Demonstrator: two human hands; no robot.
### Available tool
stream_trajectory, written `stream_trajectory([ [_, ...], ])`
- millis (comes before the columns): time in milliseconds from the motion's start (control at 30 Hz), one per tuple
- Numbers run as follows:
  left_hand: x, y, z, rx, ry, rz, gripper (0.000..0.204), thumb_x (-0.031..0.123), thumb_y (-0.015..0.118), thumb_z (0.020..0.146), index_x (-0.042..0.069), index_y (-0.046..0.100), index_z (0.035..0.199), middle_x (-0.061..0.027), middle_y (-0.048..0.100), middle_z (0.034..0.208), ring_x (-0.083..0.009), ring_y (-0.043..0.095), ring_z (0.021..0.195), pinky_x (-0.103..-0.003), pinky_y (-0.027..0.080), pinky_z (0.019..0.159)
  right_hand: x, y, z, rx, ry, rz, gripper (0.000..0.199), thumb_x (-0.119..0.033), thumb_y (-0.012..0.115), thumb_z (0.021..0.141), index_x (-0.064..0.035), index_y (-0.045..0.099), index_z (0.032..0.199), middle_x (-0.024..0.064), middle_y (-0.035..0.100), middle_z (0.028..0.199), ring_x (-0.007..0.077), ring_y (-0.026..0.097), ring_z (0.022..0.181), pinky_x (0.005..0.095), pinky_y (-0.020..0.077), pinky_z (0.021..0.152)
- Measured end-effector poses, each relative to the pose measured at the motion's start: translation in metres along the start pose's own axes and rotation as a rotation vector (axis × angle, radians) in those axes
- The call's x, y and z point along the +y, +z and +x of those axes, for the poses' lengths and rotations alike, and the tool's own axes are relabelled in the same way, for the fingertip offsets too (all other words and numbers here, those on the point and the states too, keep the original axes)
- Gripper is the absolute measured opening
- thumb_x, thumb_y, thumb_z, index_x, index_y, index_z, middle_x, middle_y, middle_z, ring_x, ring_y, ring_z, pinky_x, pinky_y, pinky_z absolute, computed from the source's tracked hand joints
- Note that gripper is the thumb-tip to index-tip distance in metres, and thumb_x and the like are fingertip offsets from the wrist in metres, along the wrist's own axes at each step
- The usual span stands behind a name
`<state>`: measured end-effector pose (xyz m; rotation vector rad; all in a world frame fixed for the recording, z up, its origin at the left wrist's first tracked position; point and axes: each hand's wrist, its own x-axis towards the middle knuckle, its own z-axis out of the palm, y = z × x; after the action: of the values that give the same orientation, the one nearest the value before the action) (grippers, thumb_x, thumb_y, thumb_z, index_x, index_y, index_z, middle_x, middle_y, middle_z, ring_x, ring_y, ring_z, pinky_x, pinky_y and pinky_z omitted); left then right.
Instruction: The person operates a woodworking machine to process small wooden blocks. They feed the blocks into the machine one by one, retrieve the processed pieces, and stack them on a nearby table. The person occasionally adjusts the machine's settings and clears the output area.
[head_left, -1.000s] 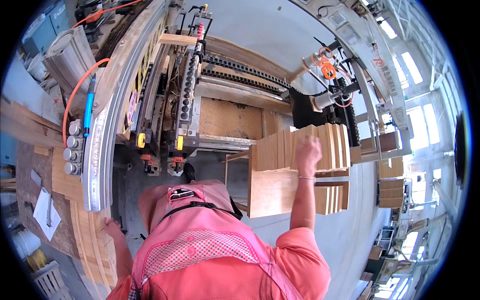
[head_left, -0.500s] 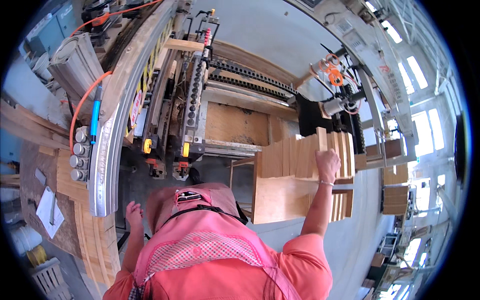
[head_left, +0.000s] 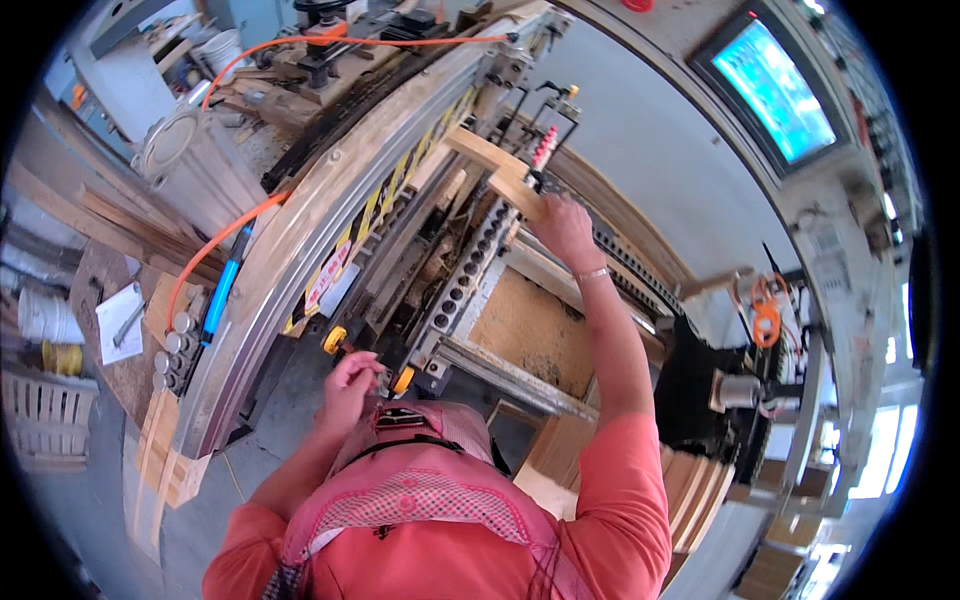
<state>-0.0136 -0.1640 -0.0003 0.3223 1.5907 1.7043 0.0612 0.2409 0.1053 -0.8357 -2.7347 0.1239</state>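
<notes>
Pale wooden bar (head_left: 497, 172), right hand (head_left: 563, 226)

Right hand (head_left: 562, 228) on wooden strip (head_left: 497, 170)

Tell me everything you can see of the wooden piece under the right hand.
The wooden piece is a pale, bare strip with squared edges, looking like solid wood. It lies tilted across the upper part of the drilling machine, beside a red-and-white part. The right hand rests on its lower end; whether it grips it is unclear.
</notes>
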Motion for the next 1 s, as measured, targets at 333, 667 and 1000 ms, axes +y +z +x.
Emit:
stream_trajectory([
  [333,0.003,0.069,0.011,0.152,-0.106,-0.08,0.021,0.001,0.05,0.087,0.002,0.054,0.107,-0.005,0.062,0.093,-0.0078,0.055,0.072,-0.019,0.045,0.063,0.019,0.091,0.151,-0.236,-0.077,-0.029,0.033,-0.026,0.069,0.065,-0.001,0.063,0.085,0.0188,0.064,0.086,0.0321,0.063,0.084,0.0395,0.0512,0.074],
  [667,0.023,0.111,0.08,0.035,-0.033,-0.028,0.025,0.002,0.05,0.086,0.002,0.052,0.111,-0.0039,0.061,0.093,-0.0074,0.055,0.075,-0.019,0.045,0.065,0.031,0.075,0.148,-0.265,-0.043,-0.11,0.032,-0.028,0.069,0.065,-0.0044,0.065,0.087,0.0165,0.065,0.082,0.0311,0.064,0.077,0.0391,0.051,0.07],
  [1000,0.03,0.16,0.158,-0.336,0.055,-0.212,0.051,0.013,0.06,0.086,0.002,0.035,0.129,-0.0062,0.051,0.117,-0.0095,0.053,0.098,-0.027,0.045,0.083,-0.015,-0.005,0.015,-0.735,-0.192,0.604,0.045,-0.023,0.079,0.057,-0.0011,0.063,0.093,0.0094,0.062,0.073,0.0171,0.057,0.062,0.0284,0.0469,0.062],
])
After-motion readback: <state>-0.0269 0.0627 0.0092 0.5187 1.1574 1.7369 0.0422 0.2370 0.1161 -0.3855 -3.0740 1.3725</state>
